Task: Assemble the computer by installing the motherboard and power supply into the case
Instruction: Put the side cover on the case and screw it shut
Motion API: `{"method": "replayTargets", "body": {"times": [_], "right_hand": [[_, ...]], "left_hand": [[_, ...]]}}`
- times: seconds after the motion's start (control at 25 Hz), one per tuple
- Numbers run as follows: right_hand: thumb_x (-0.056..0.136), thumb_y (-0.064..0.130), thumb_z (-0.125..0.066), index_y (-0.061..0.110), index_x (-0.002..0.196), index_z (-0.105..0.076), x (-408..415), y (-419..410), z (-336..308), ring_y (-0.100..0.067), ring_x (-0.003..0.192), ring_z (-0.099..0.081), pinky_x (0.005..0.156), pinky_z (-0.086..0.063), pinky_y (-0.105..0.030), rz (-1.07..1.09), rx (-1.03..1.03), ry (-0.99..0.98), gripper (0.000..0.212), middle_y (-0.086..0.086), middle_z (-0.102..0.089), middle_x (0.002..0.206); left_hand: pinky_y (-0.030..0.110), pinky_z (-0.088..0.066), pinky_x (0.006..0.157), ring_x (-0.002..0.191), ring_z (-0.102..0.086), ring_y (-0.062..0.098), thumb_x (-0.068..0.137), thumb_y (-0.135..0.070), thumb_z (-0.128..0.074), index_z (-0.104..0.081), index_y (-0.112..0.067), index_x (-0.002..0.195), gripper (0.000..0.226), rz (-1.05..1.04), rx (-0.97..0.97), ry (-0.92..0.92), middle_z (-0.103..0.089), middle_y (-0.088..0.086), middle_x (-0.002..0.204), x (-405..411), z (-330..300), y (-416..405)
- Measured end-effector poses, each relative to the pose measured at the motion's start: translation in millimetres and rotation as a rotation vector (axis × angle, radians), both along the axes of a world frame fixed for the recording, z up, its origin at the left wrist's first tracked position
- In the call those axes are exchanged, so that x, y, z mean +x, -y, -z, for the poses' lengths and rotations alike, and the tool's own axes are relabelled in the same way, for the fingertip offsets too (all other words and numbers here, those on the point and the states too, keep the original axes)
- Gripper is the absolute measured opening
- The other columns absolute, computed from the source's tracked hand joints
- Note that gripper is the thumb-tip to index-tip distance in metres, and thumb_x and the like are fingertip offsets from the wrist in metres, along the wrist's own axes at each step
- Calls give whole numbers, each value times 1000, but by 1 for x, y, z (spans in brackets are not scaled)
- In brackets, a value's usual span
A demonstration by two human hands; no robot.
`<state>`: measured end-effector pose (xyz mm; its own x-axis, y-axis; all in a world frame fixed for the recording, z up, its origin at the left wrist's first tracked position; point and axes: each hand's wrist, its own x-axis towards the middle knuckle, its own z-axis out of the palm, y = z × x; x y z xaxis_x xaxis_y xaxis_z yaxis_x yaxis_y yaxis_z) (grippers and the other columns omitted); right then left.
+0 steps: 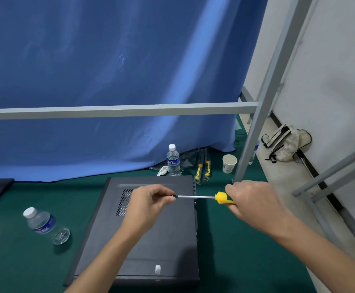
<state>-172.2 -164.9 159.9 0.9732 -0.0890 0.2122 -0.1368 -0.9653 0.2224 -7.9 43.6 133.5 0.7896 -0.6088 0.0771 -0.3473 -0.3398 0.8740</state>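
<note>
Blue cloth (109, 81) hangs behind a green mat (225, 240), with a grey metal frame (130, 111) crossing in front of it and a white wall at the right. On the mat lies the black computer case (151, 240), flat on its side with its closed side panel facing up and a patch of vent holes near the far left of that panel. Above the case the person holds a screwdriver (204, 197) level, pointing left. The right hand (254, 206) grips the yellow handle with the fingers curled round it, out past the right edge of the case. The left hand (149, 200) has its thumb and fingers pinched together at the tip of the shaft; what lies between them is too small to tell. One water bottle (173, 160) stands upright just beyond the far edge of the case, beside a crumpled white scrap. A second water bottle (42, 224) lies on its side on the mat to the left of the case. Two more yellow-handled tools in clear bags (203, 166) lie near the far right corner, and a paper cup (229, 163) stands just beyond them. A light backpack (286, 144) rests on the floor against the wall.
</note>
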Motion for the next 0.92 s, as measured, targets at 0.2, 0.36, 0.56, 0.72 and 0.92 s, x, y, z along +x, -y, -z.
{"method": "replayTargets", "body": {"times": [0.2,0.36,0.56,0.72,0.92], "right_hand": [[75,32,-70,35,89,-53,2,35,3,-7,64,-49,58,-43,-22,123,977,-233,23,14,-57,85],[71,5,-83,8,90,-64,-2,76,20,-24,62,-60,58,-53,-28,199,1854,45,28,-5,-65,87],[88,20,-71,9,90,-62,-12,100,74,-19,55,-58,51,-50,-26,537,1933,202,14,-4,-62,71],[90,0,-65,4,99,-60,-21,129,100,-21,62,-63,58,-55,-29,610,2141,170,11,-11,-64,77],[90,19,-70,7,102,-67,-26,136,144,-15,62,-60,61,-54,-27,764,2042,231,17,-6,-65,80]], "left_hand": [[9,-44,62,68,-65,5,78,-9,-82,-68,-35,69,31,22,127,87,-71,-15,68,4,4,16],[24,-52,70,69,-69,12,80,-8,-80,-72,-27,72,22,49,186,-66,-74,-4,69,15,14,31],[15,-49,66,63,-66,1,88,-19,-74,-72,-21,75,14,121,404,-116,-73,-5,67,1,45,73],[11,-46,62,58,-62,-6,89,-18,-73,-76,-16,86,6,185,533,-104,-73,-7,69,9,58,104],[9,-48,62,64,-67,-2,89,-12,-70,-76,-14,90,7,357,737,-76,-75,-4,76,21,79,135]]}}
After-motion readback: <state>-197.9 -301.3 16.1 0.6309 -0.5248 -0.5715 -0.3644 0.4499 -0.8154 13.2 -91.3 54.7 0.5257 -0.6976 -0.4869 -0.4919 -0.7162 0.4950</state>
